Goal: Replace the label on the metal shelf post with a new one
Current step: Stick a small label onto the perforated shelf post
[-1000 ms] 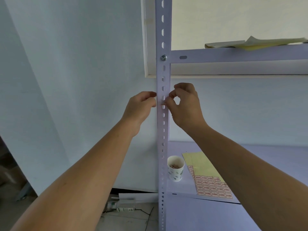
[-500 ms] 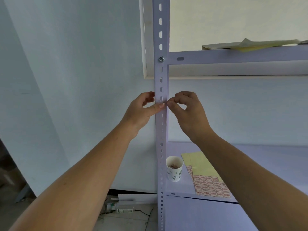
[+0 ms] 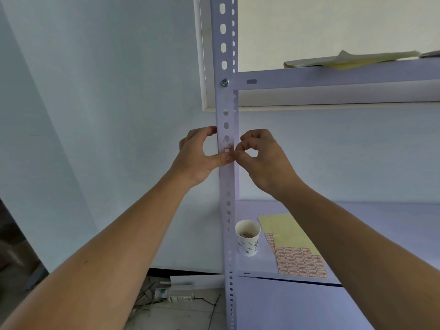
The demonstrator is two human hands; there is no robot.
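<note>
A white perforated metal shelf post [image 3: 225, 55] runs vertically through the middle of the view. A small reddish, partly torn label [image 3: 227, 147] sticks to its front at hand height. My left hand [image 3: 197, 156] grips the post from the left, its thumb pressed across the front just under the label. From the right, my right hand [image 3: 264, 160] pinches thumb and forefinger together at the label's right edge. A yellow backing sheet with rows of red-printed new labels [image 3: 300, 260] lies on the lower shelf.
A paper cup [image 3: 247, 236] holding small scraps stands on the lower shelf [image 3: 381, 217] beside the post. Yellowish paper sheets [image 3: 352, 59] lie on the upper shelf. Cables and white packages [image 3: 176, 295] lie on the floor at the post's foot. A white wall stands to the left.
My left thumb has slid across the front of the post below the label. My right fingertips have closed in on the label's right edge. Both hands sit slightly lower on the post.
</note>
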